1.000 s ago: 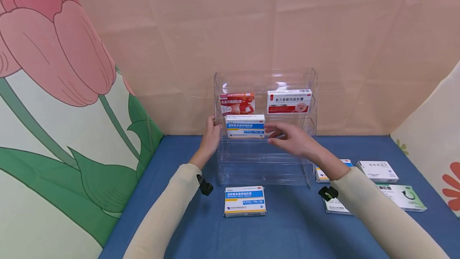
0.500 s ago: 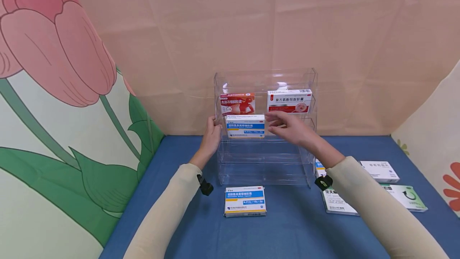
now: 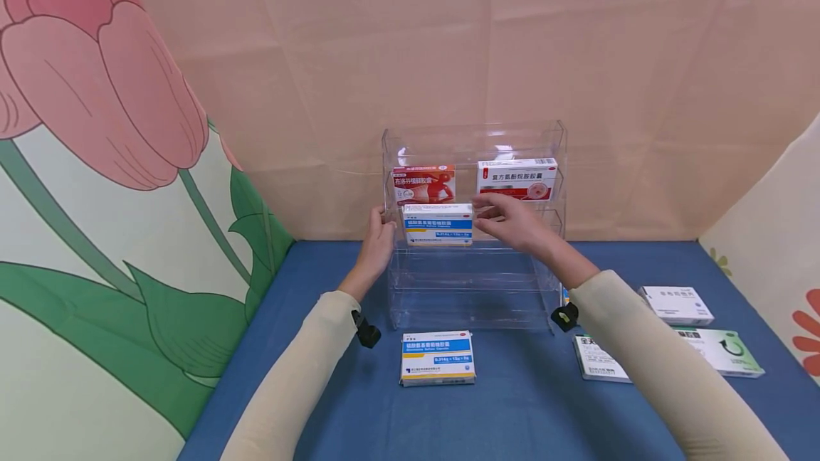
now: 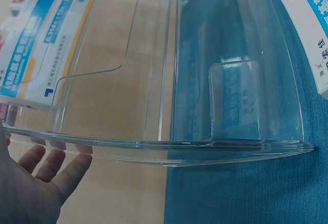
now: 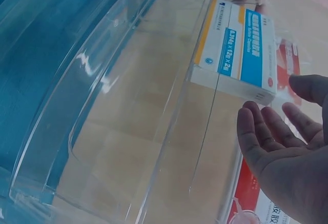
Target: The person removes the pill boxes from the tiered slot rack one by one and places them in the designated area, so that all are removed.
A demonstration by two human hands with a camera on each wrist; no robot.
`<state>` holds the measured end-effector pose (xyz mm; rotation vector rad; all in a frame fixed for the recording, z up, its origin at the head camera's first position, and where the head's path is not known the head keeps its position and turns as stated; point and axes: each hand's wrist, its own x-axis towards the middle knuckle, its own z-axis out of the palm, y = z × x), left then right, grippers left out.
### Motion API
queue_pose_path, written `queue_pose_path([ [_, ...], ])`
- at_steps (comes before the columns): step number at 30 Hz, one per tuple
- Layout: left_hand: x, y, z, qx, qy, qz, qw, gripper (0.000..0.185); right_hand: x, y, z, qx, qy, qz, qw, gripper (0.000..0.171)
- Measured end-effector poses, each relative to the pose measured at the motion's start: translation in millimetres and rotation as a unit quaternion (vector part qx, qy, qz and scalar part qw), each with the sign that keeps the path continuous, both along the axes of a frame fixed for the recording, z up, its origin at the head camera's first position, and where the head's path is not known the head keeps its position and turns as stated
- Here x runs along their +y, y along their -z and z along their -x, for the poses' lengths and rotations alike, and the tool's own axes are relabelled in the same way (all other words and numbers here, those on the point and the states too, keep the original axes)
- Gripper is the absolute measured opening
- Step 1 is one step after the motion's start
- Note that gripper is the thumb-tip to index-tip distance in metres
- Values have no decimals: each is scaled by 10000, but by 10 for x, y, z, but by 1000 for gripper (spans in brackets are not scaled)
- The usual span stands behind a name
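Note:
A clear acrylic tiered rack (image 3: 468, 279) stands on the blue cloth. On its second tier a white, blue and yellow medicine box (image 3: 438, 225) leans upright at the left. My left hand (image 3: 374, 251) rests its fingertips against the rack's left side panel; the left wrist view shows those fingers (image 4: 69, 175) extended along the panel. My right hand (image 3: 515, 225) hovers by the box's right end, fingers slightly bent and thumb apart. In the right wrist view its fingertips (image 5: 247, 106) are close to the box's end, with nothing between fingers and thumb.
The top tier carries a red medicine box (image 3: 424, 186) and a white-and-red one (image 3: 516, 180). Another blue-and-white box (image 3: 438, 358) lies before the rack. At right lie a white box (image 3: 675, 304), a green-and-white box (image 3: 727, 352) and others partly behind the right sleeve (image 3: 660, 354).
My right hand has risen slightly beside the box's right end, and its forearm has swung left. My left hand and the boxes on the rack have stayed in place.

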<state>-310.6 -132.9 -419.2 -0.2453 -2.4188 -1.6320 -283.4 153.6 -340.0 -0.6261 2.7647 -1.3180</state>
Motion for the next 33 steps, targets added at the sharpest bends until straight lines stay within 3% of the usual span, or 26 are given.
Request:
queue_pose_path([
  [26, -2, -5, -8, 31, -119, 63, 9999, 45, -205, 75, 94, 460, 159, -163, 9987, 39],
  [33, -12, -3, 3, 42, -89, 43, 9999, 45, -211, 68, 94, 259, 187, -200, 9993, 38],
])
